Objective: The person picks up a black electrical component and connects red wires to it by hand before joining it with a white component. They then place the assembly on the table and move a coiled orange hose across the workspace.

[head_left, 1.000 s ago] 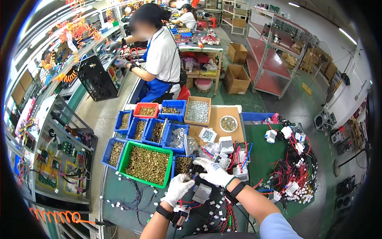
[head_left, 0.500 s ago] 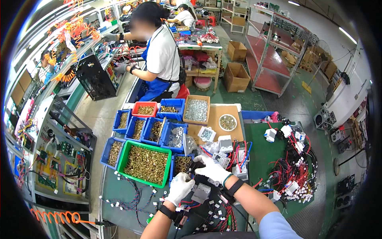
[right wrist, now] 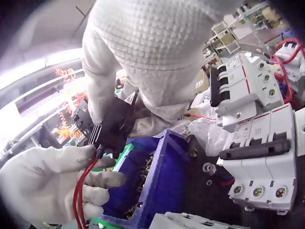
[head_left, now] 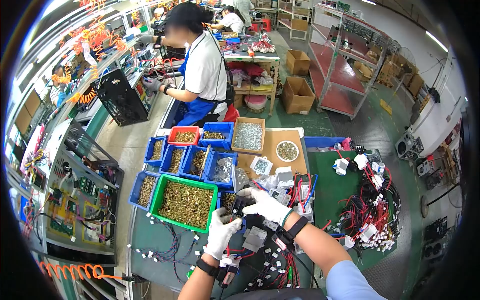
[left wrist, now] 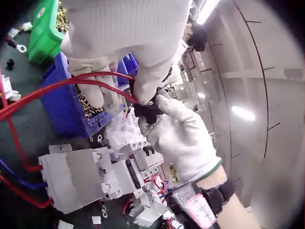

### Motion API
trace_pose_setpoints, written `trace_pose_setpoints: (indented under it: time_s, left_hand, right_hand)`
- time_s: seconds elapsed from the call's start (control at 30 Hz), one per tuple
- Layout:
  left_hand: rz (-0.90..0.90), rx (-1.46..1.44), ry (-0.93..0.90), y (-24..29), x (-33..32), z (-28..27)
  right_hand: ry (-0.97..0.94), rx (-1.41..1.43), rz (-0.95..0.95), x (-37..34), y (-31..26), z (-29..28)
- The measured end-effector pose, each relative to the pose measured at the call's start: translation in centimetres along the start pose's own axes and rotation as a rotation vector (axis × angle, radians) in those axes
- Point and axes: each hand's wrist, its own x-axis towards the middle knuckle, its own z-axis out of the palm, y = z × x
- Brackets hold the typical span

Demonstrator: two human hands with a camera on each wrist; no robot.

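Both hands wear white knit gloves and meet just beyond the grey circuit breakers. My right hand grips a black plastic block with slots along its edge. A pair of red wires runs into the block's lower end. My left hand pinches at those wires close under the block, its other fingers loosely bent in the right wrist view. Below the hands sits a blue bin of small brass screws. In the left wrist view, the left glove covers part of the block.
A green bin of brass parts and several smaller bins stand at the left. Circuit breakers with red and blue wires lie beside my right hand. A wire bundle lies at the right. Across the table, a person works.
Both hands have shifted slightly forward, and the black block shows more between them. The left hand's fingers have spread a little from their tighter pinch.
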Motion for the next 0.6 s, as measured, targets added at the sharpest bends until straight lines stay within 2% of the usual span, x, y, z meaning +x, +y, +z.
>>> trace_pose_setpoints:
  time_s: [0.07, 0.13, 0.17, 0.3, 0.6]
  left_hand:
    - [-0.060, -0.056, -0.065, 0.9, 0.1, -0.1]
    - [-0.145, -0.259, -0.325, 0.9, 0.7, -0.4]
    - [-0.120, -0.233, -0.342, 0.6, 0.8, -0.4]
    - [-0.167, -0.145, -0.299, -0.1, 1.0, -0.3]
    - [-0.133, -0.205, -0.257, -0.9, 1.2, 0.3]
  right_hand:
    - [-0.004, -0.038, -0.016, 0.0, -0.3, 0.1]
    - [-0.004, -0.077, -0.034, -0.2, -0.7, 0.1]
    - [-0.015, -0.051, -0.027, -0.3, -1.0, 0.0]
    - [-0.045, 0.110, -0.015, -0.3, -0.4, -0.4]
    - [0.006, 0.189, -0.017, 0.1, 0.7, -0.5]
